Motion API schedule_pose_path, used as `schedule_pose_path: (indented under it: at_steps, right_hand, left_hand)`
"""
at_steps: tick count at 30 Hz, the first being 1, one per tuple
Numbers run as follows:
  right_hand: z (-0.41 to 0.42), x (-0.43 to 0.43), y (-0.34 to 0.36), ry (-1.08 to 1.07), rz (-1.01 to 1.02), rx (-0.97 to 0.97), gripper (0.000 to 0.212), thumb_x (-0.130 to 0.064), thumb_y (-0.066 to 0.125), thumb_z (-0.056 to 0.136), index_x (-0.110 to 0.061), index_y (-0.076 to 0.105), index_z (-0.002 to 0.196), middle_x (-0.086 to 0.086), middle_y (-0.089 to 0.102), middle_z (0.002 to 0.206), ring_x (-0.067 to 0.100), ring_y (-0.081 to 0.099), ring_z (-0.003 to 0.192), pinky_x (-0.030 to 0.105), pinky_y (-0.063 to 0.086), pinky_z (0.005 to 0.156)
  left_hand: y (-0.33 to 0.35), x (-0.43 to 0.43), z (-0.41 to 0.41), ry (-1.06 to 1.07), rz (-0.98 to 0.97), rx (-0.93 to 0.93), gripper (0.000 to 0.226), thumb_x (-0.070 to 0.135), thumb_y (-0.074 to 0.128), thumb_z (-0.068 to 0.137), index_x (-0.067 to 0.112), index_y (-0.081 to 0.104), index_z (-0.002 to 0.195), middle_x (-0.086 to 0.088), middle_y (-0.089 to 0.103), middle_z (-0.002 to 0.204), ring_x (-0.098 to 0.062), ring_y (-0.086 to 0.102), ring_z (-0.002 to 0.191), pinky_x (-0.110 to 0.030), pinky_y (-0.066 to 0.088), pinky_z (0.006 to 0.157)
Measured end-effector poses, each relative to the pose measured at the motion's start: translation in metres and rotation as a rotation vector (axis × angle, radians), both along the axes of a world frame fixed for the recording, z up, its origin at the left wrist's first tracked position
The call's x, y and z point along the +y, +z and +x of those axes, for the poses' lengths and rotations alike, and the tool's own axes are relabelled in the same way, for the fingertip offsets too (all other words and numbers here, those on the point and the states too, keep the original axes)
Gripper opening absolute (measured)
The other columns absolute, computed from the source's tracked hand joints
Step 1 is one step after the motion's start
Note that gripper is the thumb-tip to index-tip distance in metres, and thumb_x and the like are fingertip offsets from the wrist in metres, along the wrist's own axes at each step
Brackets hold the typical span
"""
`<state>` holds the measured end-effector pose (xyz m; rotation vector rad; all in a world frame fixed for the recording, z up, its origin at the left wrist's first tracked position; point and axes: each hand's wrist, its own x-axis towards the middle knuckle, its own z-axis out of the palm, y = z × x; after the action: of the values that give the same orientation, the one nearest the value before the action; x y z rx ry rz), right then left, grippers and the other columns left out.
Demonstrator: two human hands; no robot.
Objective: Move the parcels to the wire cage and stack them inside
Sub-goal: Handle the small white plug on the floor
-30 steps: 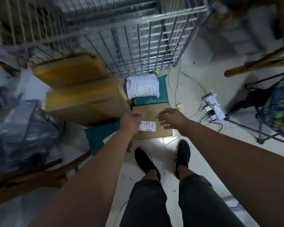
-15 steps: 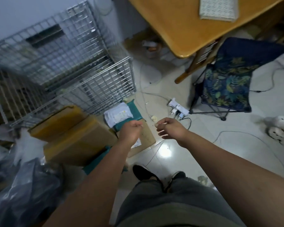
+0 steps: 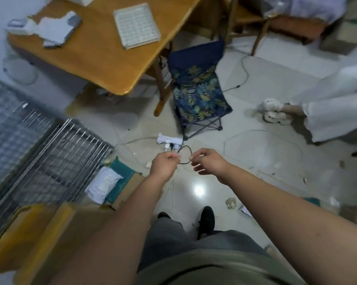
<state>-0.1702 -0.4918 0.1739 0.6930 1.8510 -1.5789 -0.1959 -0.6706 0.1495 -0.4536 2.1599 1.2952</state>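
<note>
Tiled floor (image 3: 266, 83), cluttered. Wire cage (image 3: 50, 153) at left of frame. Parcels (image 3: 103, 185) lie on the floor just beside it, lower left. At centre, left hand (image 3: 163, 166) has its fingers curled. Right hand (image 3: 209, 163) has thumb and forefinger pinched, the others spread. Cannot tell what either holds.

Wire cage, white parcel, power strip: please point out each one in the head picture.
wire cage (image 3: 50, 161), head view, on its front mesh panel.
white parcel (image 3: 103, 185), head view, middle of its top face.
power strip (image 3: 169, 140), head view, middle of its white body.
</note>
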Motion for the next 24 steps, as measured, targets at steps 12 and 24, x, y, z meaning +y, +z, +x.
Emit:
schedule_pose_path:
  at_steps: [12, 24]
  right_hand:
    - [0.126, 0.087, 0.001, -0.697, 0.05, -0.029, 0.01, -0.021, 0.068, 0.099, -0.014, 0.065, 0.106, 0.006, 0.07, 0.095, 0.019, 0.066, 0.079, 0.029, 0.054, 0.073]
    - [0.295, 0.12, -0.01, -1.298, 0.048, -0.071, 0.005, -0.014, 0.066, 0.097, -0.017, 0.062, 0.096, 0.006, 0.065, 0.088, 0.013, 0.059, 0.063, 0.021, 0.049, 0.055]
  left_hand:
    - [-0.003, 0.138, 0.01, -0.715, -0.019, 0.019, 0.01, 0.019, 0.067, 0.093, 0.024, 0.076, 0.093, 0.001, 0.075, 0.095, -0.024, 0.072, 0.094, -0.036, 0.057, 0.091]
    - [-0.011, 0.277, 0.133, -1.298, -0.008, -0.002, 0.012, 0.013, 0.065, 0.09, 0.019, 0.076, 0.09, -0.004, 0.076, 0.102, -0.032, 0.072, 0.102, -0.044, 0.058, 0.098]
